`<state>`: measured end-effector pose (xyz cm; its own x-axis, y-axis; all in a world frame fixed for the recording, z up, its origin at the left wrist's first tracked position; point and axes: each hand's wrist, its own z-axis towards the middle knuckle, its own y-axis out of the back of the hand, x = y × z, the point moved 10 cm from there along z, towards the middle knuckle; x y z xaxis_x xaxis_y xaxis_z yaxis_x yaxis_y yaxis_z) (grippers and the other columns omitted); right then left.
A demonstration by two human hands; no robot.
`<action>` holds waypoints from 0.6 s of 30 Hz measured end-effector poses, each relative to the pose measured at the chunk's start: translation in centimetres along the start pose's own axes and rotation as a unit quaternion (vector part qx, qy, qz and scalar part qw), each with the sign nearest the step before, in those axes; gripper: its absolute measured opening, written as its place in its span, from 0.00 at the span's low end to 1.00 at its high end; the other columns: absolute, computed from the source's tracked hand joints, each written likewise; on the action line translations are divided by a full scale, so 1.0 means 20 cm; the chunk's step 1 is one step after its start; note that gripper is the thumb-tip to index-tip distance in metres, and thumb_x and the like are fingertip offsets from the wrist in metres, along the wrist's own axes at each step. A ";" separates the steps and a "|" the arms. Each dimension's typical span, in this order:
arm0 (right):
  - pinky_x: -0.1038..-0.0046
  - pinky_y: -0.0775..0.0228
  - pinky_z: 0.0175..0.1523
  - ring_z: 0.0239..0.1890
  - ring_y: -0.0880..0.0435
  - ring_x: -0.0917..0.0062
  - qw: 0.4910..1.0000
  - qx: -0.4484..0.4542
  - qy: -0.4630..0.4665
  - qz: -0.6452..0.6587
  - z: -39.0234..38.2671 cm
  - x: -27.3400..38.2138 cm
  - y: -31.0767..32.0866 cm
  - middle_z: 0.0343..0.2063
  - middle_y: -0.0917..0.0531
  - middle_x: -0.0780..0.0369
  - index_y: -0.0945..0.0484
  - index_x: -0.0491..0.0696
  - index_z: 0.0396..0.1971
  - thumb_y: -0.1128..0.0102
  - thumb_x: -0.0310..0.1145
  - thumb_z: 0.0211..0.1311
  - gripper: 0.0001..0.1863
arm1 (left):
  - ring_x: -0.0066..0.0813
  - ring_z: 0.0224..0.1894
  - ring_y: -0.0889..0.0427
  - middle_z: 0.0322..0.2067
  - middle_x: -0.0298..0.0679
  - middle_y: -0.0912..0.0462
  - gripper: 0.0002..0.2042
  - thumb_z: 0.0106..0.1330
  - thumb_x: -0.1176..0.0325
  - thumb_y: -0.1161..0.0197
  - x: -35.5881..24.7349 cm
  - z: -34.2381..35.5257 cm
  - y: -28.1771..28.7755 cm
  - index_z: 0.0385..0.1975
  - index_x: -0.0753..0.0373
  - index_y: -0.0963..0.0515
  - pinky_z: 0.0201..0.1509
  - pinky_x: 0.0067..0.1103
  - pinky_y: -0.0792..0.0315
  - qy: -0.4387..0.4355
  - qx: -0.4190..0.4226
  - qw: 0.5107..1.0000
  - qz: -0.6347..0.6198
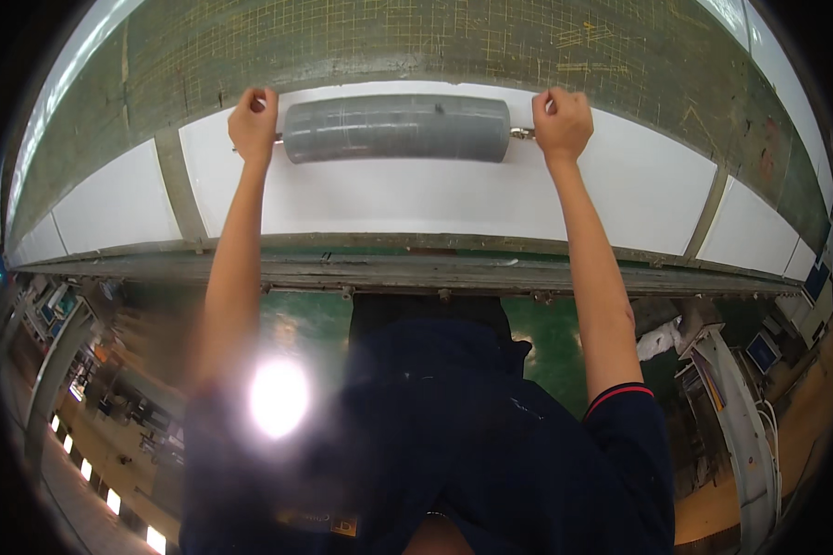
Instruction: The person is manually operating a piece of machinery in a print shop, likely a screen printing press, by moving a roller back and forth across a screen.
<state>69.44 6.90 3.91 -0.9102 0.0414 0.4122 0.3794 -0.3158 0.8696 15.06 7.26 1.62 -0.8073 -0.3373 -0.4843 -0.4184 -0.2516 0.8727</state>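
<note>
A thick grey roller (398, 129) lies sideways across a white sheet (407, 203) on the long table. Short metal ends stick out from both sides of it. My left hand (253, 128) is closed in a fist round its left end, and my right hand (564, 126) grips the right end in the same way. Both arms reach forward, nearly straight. The handles themselves are mostly hidden inside my fingers.
The dark green tabletop (407, 42) bears yellow grid lines beyond the roller. More white sheets (116, 196) lie to the left and right, with strips of table between them. A metal rail (416, 275) runs along the near edge, above a green floor (551, 338).
</note>
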 end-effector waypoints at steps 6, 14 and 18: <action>0.60 0.33 0.31 0.27 0.22 0.64 0.994 0.047 0.043 -0.089 -0.72 -0.01 0.13 0.17 0.24 0.62 0.20 0.53 0.22 0.45 0.38 0.64 0.12 | 0.44 0.22 0.23 0.19 0.40 0.22 0.17 0.72 0.56 0.47 0.21 -0.63 0.12 0.23 0.57 0.22 0.27 0.34 0.32 -0.057 0.033 0.998 0.018; 0.59 0.34 0.38 0.28 0.21 0.62 0.983 0.129 0.121 -0.050 -1.31 0.01 0.24 0.20 0.19 0.59 0.20 0.49 0.21 0.49 0.38 0.70 0.17 | 0.50 0.25 0.19 0.21 0.46 0.16 0.21 0.72 0.57 0.51 0.47 -1.22 0.20 0.19 0.59 0.18 0.34 0.42 0.29 -0.118 0.079 0.961 0.239; 0.56 0.35 0.40 0.28 0.20 0.57 0.966 0.236 0.074 -0.073 -1.36 -0.08 0.24 0.20 0.18 0.55 0.21 0.45 0.17 0.49 0.40 0.72 0.23 | 0.55 0.27 0.18 0.21 0.51 0.15 0.25 0.74 0.55 0.51 0.41 -1.35 0.23 0.20 0.63 0.15 0.47 0.43 0.29 -0.028 0.110 0.978 0.173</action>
<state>68.32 -20.55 0.06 -0.9601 -0.0944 0.2633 0.2475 0.1517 0.9569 17.75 -21.09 0.09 -0.9358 -0.3152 -0.1580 -0.1894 0.0716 0.9793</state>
